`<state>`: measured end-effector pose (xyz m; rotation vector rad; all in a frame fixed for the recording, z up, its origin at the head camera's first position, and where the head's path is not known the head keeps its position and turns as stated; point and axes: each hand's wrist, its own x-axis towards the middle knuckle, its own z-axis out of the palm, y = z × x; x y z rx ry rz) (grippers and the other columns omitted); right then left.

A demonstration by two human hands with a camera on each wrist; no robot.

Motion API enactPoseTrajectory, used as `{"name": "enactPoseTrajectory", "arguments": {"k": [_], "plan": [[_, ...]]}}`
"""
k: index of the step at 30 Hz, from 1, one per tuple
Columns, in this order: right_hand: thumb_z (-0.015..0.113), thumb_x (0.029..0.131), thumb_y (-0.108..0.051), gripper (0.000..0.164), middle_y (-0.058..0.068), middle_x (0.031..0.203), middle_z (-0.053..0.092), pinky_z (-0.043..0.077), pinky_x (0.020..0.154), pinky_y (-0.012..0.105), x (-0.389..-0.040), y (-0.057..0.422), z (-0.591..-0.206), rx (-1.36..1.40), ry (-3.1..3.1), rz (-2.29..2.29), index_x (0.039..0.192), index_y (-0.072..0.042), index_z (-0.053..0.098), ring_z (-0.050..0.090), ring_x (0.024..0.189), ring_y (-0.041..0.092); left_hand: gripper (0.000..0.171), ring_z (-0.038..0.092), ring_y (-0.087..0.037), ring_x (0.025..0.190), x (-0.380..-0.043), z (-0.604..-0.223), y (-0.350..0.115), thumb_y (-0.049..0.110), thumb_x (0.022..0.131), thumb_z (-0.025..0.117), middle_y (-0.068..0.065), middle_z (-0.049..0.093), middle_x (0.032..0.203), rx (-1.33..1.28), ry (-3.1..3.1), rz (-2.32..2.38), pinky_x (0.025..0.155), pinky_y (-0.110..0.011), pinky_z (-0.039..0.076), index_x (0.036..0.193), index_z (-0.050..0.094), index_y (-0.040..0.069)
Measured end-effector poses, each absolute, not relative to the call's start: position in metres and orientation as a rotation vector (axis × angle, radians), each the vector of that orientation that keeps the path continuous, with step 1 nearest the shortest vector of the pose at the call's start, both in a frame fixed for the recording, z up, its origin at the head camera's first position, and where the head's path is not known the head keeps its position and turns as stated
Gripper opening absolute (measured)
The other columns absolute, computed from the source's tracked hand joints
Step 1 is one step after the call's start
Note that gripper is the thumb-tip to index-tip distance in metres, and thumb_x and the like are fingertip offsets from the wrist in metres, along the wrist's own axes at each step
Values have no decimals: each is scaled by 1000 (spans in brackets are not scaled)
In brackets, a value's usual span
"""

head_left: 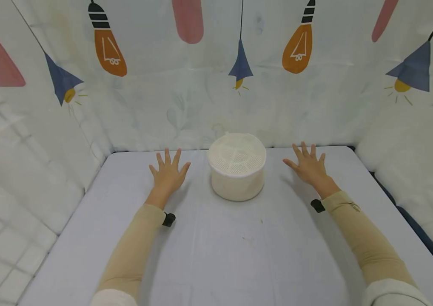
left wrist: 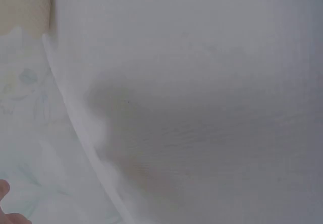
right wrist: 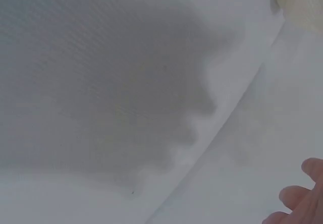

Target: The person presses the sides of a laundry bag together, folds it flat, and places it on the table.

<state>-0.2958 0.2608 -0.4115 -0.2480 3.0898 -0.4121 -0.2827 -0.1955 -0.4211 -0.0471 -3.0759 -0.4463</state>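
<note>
A cream round basket (head_left: 237,185) with a perforated, mesh-like top stands near the back edge of the white table. To its left, my left hand (head_left: 168,176) is held with fingers spread and straight, touching nothing that I can see. On the basket's other side my right hand (head_left: 310,169) is likewise spread, apart from it. Shadows of both hands fall on the tabletop. Part of the basket (left wrist: 22,4) shows at the top left of the left wrist view, and the basket (right wrist: 303,2) appears at the top right of the right wrist view. Only fingertips show in each wrist view.
The white-covered table (head_left: 216,255) runs back to a hanging cloth (head_left: 155,106) printed with lamps and bulbs. More cloth hangs along the left and right sides. A dark strip (head_left: 423,229) follows the table's right edge. Small specks lie on the tabletop.
</note>
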Motion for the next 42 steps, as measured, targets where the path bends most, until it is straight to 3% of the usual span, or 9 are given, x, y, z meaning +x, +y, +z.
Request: {"name": "enactPoseTrajectory", "arguments": {"k": [22,29,42], "plan": [[31,104,-69,90,25,167,-1,-5,112,77,-281,252,-402,-389,3114,-471,165,-5,12,-11,149,53,72,-8,-51,151,-271,-409,-185,55,109,32,-24,-5,168,-128,-3015,-643,114,-76,1,167,11,17],[38,106,-60,84,26,168,0,-3,113,76,-274,244,-393,-427,3103,-488,165,-6,13,-9,150,53,71,-4,-49,152,-271,-408,-180,55,109,32,-23,0,169,-150,-2965,-701,115,-75,4,166,14,18],[33,105,-66,85,23,168,6,6,115,75,-265,228,-384,-545,3114,-543,165,-7,16,0,150,55,69,1,-44,154,-267,-404,-170,52,109,38,-19,6,170,-243,-2880,-813,117,-72,6,166,20,17]]}}
